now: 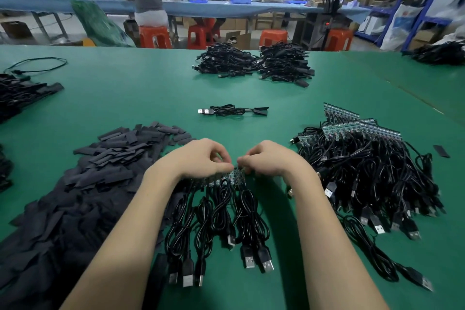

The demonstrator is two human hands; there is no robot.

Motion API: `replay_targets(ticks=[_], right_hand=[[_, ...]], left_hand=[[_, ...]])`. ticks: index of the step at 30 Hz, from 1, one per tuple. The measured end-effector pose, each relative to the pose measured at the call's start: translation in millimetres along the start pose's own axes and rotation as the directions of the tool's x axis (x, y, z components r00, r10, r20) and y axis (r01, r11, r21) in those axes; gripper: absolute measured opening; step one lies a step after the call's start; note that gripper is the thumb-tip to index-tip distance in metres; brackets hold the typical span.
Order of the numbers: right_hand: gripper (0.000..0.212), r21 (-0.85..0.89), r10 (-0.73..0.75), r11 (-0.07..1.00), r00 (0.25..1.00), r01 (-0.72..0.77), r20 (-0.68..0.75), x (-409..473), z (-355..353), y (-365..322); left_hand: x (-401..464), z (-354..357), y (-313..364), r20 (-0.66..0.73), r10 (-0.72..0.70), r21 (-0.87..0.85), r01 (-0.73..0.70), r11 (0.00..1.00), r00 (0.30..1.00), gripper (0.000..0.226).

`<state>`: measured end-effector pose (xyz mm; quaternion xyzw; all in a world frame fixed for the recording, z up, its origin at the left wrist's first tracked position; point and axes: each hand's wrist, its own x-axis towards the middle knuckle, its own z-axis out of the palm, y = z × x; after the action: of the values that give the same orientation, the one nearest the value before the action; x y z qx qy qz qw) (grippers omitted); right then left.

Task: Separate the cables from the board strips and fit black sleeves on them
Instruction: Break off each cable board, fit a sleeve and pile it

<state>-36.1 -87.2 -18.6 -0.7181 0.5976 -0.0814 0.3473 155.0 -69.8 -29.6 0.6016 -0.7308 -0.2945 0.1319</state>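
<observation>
A green board strip (232,176) lies across the green table (141,98) in front of me, with several black USB cables (221,219) hanging from it toward me. My left hand (203,158) pinches the strip's top edge with curled fingers. My right hand (271,158) pinches it just to the right, fingertips almost meeting the left's. A large heap of flat black sleeves (100,178) spreads out to the left. One sleeved pair of cables (234,111) lies further out in the middle.
More board strips with cables (372,158) are piled at the right. Two stacks of finished cables (256,63) sit at the far edge, other dark piles (22,93) at the left. Two people work at a blue bench (176,5) beyond orange stools.
</observation>
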Motion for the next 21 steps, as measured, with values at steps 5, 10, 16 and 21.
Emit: replay_targets(ticks=[5,10,16,21], right_hand=[[0.023,0.284,-0.048,0.958,0.999,0.047,-0.004,-10.0,-7.8,12.7],[0.026,0.509,-0.136,0.853,0.991,0.112,0.009,-10.6,-7.5,17.7],[0.037,0.673,-0.191,0.732,0.980,0.107,0.052,-9.6,-5.0,20.8],[0.010,0.794,-0.199,0.607,0.973,0.026,0.121,-11.2,-5.2,17.3]], left_hand=[[2.7,-2.5,-3.2,-0.030,0.076,-0.184,-0.081,0.980,0.997,0.011],[-1.1,-12.2,-1.4,-0.022,0.155,-0.356,-0.153,0.922,0.988,0.013],[-5.3,-8.2,-0.4,0.023,0.129,-0.520,-0.099,0.849,0.991,0.021],[-6.3,-6.3,2.0,-0.024,0.180,-0.615,-0.156,0.773,0.983,0.023]])
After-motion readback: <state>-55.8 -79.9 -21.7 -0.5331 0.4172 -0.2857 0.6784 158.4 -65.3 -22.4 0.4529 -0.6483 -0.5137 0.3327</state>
